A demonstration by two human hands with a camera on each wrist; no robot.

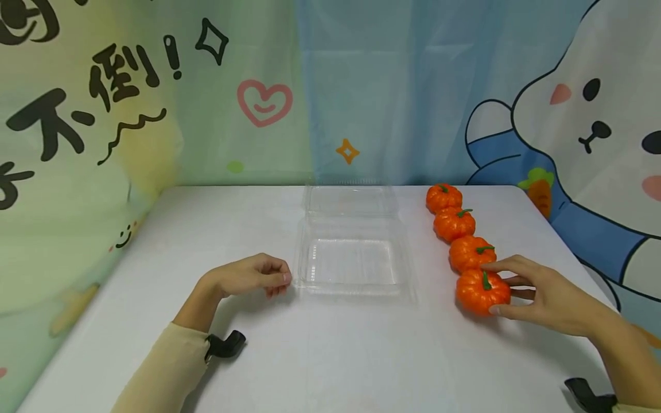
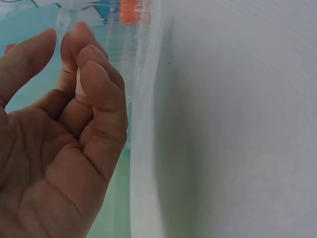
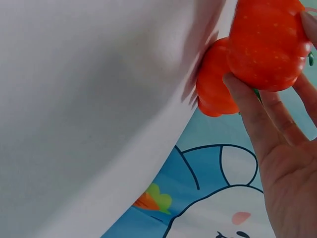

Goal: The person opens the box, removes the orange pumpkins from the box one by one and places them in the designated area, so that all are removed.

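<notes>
Several small orange pumpkins with green stems form a slanting row at the right of the table. My right hand (image 1: 547, 295) grips the nearest pumpkin (image 1: 482, 291) from its right side, thumb at the front and fingers behind. In the right wrist view this pumpkin (image 3: 270, 47) sits between thumb and fingers, overlapping another pumpkin (image 3: 214, 82). A clear plastic box (image 1: 353, 264) lies in the middle with its lid (image 1: 351, 201) folded back. Beside the box's front left corner is my left hand (image 1: 253, 275), fingers loosely bent. Nothing is between its thumb and fingers (image 2: 101, 89) in the left wrist view.
The other pumpkins run back from the gripped one: one right behind it (image 1: 470, 252), another (image 1: 454, 225), and the farthest (image 1: 444, 198) near the back edge. A white cloth covers the table (image 1: 330, 355). A printed curtain (image 1: 392, 86) hangs behind.
</notes>
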